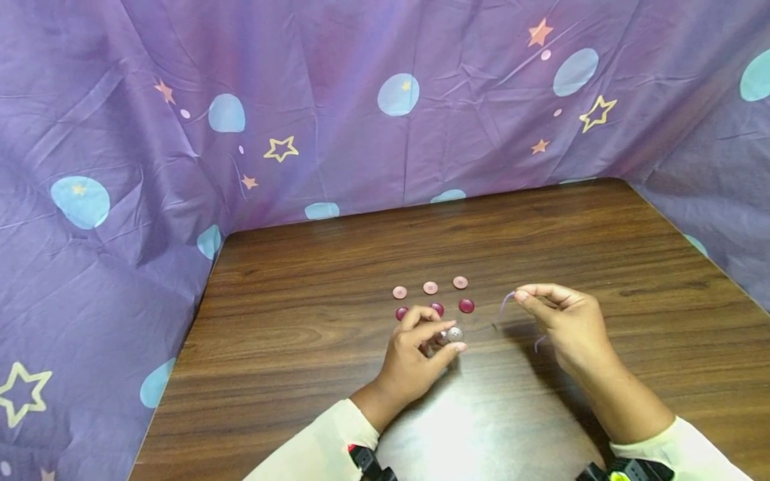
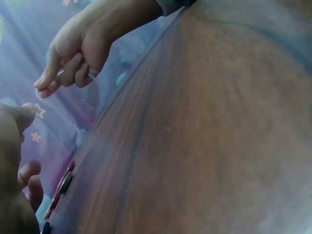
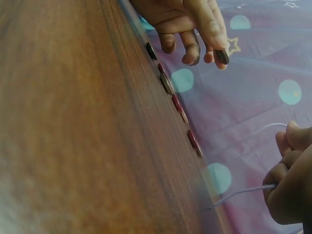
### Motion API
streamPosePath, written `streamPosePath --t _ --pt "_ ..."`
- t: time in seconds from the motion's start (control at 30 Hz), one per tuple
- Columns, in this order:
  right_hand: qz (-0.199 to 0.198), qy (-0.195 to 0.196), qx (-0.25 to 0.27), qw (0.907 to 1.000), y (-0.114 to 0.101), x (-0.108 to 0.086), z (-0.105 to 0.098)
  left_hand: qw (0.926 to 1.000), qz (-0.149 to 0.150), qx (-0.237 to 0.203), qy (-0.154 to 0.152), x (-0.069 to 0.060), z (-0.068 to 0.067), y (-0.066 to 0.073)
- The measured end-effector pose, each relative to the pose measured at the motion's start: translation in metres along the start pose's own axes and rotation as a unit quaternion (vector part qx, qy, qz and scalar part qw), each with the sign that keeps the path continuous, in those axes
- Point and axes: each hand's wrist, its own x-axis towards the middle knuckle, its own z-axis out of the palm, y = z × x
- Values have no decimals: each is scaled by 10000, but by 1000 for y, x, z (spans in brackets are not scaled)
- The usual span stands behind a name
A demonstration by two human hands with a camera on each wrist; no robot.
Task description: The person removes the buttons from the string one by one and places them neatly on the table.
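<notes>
My left hand (image 1: pixel 415 354) pinches a round grey button (image 1: pixel 455 335) between thumb and forefinger, held above the table. In the right wrist view this button (image 3: pixel 222 56) is seen edge-on and dark. Off to the right, my right hand (image 1: pixel 574 331) pinches a thin purple cord (image 1: pixel 507 302) near one end, which bends down from the fingertips. The cord's other part (image 3: pixel 241 191) hangs out below the curled fingers. Under and behind the left hand lie dark red buttons (image 1: pixel 466 306), partly hidden, and at least one more grey button (image 3: pixel 165 84).
Beyond the dark red buttons, three pink buttons (image 1: pixel 430 288) lie in a row on the brown wooden table (image 1: pixel 289 347). A purple curtain (image 1: pixel 337 100) with stars and blue spots hangs behind the table and along both sides.
</notes>
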Motion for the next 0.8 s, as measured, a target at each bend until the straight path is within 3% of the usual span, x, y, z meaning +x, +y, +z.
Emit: streamPosePath --t 0.33,0.8 --pt "-144 -191 154 9996 0 -3 0 9961 -824 157 -266 0 7 8" --pt "-1 -385 142 9992 0 -3 0 9923 -1068 504 -377 1 11 4"
